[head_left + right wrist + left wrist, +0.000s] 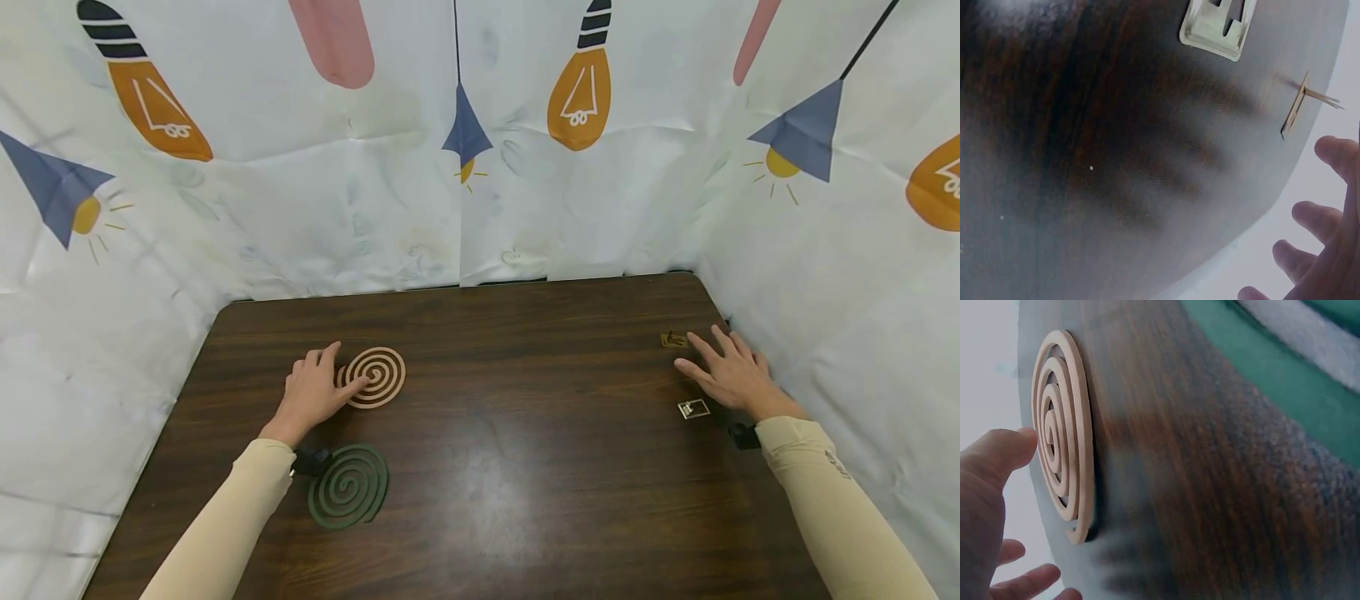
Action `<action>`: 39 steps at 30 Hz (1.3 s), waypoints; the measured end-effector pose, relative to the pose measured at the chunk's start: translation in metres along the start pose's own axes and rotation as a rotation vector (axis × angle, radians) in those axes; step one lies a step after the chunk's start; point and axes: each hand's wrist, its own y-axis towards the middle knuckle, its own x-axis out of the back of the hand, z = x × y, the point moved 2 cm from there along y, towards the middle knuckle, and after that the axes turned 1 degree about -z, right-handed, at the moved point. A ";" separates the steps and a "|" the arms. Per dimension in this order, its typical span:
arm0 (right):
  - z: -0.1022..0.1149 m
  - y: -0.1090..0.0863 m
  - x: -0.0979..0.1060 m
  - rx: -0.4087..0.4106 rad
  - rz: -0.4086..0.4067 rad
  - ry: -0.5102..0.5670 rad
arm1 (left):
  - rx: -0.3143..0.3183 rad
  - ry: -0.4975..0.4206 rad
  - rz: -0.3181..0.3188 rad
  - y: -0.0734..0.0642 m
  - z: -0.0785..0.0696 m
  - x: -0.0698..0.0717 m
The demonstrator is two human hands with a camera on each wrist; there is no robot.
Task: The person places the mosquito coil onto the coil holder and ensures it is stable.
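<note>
The left hand (311, 390) is loosely spread, gripping nothing, its thumb at the tan coil (382, 377); I can't tell if they touch. That coil lies flat on the table (525, 375), beyond the green coil (348, 487). A hard thumb press might snap it. The right hand (738, 377), fingers apart and holding nothing, could knock the far metal clip (674, 340) or near metal clip (693, 409) by brushing them.

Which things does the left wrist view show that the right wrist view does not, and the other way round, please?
Only the left wrist view shows the left hand, the tan spiral and part of the green spiral. Only the right wrist view shows the right hand, part of the pale slotted piece and the thin brownish piece with its raised tongue. Both show the dark wood-grain table and whitish background beyond its edge.
</note>
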 end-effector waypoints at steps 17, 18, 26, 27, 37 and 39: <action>0.000 0.010 -0.007 0.023 0.015 -0.002 | 0.128 -0.079 0.033 0.004 0.003 -0.003; 0.000 0.010 -0.008 0.025 0.015 -0.004 | 0.133 -0.081 0.037 0.004 0.002 -0.004; 0.002 0.009 -0.014 0.023 0.029 -0.008 | 0.181 -0.070 0.054 0.008 -0.002 -0.008; 0.002 0.009 -0.015 0.024 0.027 -0.009 | 0.183 -0.068 0.055 0.008 -0.002 -0.009; 0.000 0.008 -0.017 0.023 0.020 -0.001 | 0.180 -0.080 0.040 0.009 0.001 -0.010; 0.000 0.009 -0.016 0.024 0.016 0.003 | 0.183 -0.081 0.037 0.009 0.000 -0.010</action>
